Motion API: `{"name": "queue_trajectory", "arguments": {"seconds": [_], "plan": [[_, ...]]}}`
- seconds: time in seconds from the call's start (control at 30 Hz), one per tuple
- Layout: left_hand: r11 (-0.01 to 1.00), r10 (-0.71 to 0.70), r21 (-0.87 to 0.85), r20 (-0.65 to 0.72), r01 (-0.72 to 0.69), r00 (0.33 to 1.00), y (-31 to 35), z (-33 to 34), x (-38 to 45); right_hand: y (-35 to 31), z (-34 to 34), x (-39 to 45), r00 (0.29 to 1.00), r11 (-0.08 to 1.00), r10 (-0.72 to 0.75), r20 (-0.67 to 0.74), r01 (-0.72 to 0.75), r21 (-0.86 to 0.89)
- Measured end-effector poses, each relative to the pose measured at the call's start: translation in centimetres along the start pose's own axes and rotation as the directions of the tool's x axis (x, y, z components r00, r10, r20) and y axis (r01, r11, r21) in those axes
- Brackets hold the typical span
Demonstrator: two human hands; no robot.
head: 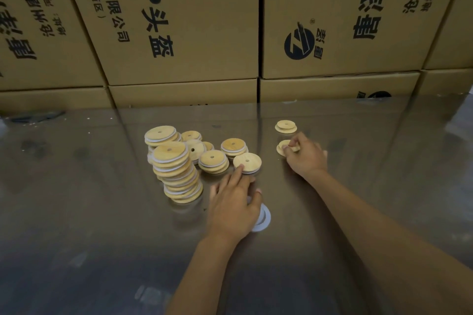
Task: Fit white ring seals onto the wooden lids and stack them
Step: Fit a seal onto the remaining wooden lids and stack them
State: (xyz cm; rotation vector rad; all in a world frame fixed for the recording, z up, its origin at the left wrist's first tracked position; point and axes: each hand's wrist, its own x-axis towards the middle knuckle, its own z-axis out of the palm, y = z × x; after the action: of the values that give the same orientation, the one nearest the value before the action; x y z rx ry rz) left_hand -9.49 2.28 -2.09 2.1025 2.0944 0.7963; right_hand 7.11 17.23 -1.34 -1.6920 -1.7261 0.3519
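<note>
The lid in play is a bare wooden lid (286,148) at abt 2 o'clock from the table's middle; right hand (304,155) has its fingertips curled over the near edge, pinching it, looks like a pick-up just starting. Another bare lid (286,126) sits just beyond it at 12, apart. Left hand (234,203) lies low at abt 6 o'clock from the lid cluster, fingers fairly straight and together, tips touching the near rim of a loose lid (247,162); a white ring seal (261,218) pokes out from under the palem side at 4 o'clock, whether it's gripped or just covered I can't tell. W of that, at 9–10 o'clock, the tall stack (178,174) of sealed lids leans visibly, w/ a shorter stack (160,135) behind and small piles (213,161) between. All on a shiny metal table (102,225), cardboard boxes (184,20) walled up at 12. Risks, as I judge: the leaning stack is the weak pt, a nudge from the left wrist or one more lid set off-centre could tip it into the piles. Also the seal is thin and floppy, could seat crooked or slip on the slick table if pressed one-handed.
</note>
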Motion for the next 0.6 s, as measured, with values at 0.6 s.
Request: {"name": "queue_trajectory", "arguments": {"seconds": [0.6], "plan": [[0.982, 0.07, -0.185, 0.124, -0.047, 0.99, -0.2, -3.2, -1.9, 1.2, -4.8, -8.0, 0.987, 0.837, 0.013, 0.16, -0.098, 0.539]]}}
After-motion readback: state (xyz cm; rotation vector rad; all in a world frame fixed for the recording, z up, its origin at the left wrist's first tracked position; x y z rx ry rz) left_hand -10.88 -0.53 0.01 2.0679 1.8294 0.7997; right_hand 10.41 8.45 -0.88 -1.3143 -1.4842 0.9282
